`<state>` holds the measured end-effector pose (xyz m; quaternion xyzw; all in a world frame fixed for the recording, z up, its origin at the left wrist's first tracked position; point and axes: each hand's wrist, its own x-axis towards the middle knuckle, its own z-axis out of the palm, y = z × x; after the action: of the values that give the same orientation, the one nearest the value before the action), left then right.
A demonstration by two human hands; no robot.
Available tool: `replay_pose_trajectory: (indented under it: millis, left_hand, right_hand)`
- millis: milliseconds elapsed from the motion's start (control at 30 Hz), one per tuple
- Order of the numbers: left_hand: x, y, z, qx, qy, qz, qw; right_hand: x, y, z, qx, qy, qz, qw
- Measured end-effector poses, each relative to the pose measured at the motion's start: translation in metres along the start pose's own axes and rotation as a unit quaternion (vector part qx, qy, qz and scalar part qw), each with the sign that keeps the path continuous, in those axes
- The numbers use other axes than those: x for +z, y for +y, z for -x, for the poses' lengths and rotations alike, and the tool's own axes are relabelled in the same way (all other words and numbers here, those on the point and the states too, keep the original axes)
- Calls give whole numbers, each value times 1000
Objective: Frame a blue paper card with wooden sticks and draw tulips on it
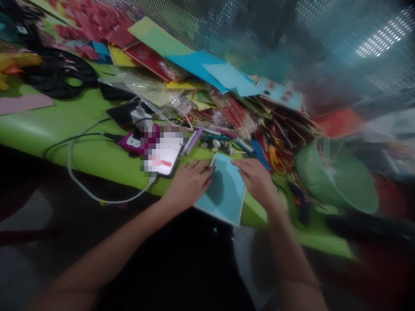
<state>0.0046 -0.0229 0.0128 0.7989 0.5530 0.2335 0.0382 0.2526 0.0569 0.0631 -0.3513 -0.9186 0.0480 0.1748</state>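
A light blue card (228, 188) lies at the front edge of the green table, between my two hands. My left hand (191, 181) rests over its left edge, palm down with fingers stretched out. A thin pale stick (213, 159) touches or sits just beside those fingertips; whether they press on it I cannot tell. On the opposite side, my right hand (257, 179) lies with its fingers extended onto the card's upper right edge. A dark shadow falls across the card's middle.
Left of my hands, a lit phone (165, 157) and a purple power strip (139, 142) trail cables over the green tabletop (84, 160). Behind are coloured papers (201, 65), wooden sticks (231, 112) and pens (194, 140). A green basket (337, 177) stands right; a black mask (61, 75) lies far left.
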Motion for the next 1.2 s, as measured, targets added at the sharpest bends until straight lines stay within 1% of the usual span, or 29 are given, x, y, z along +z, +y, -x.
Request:
replay_pose_trajectory:
  millis: [100, 167, 267, 400, 633, 900, 1067, 1200]
  left_hand:
    - [4, -2, -1, -3, -5, -5, 1000]
    - [5, -3, 0, -5, -6, -7, 1000]
    - [4, -3, 0, -6, -7, -6, 1000]
    - [2, -1, 0, -9, -13, -7, 1000]
    - [2, -1, 2, -12, -13, -16, 1000]
    - [-6, -3, 1, -17, -26, 26, 999]
    - [-5, -4, 2, -38, -40, 51, 997]
    - [-5, -4, 3, -49, -50, 68, 995]
  right_hand:
    - [12, 1, -25, -32, -49, 6, 998]
    - [21, 3, -36, -44, -71, 9, 996]
    - [33, 5, -40, -51, -75, 12, 996]
    - [40, 1, -35, -46, -72, 28, 996]
    - [43, -1, -31, -34, -82, 48, 995]
    - [39, -6, -30, -9, -104, 32, 994]
    - [35, -10, -31, 14, -113, 10, 993]
    - [35, -8, -31, 21, -115, 1, 993]
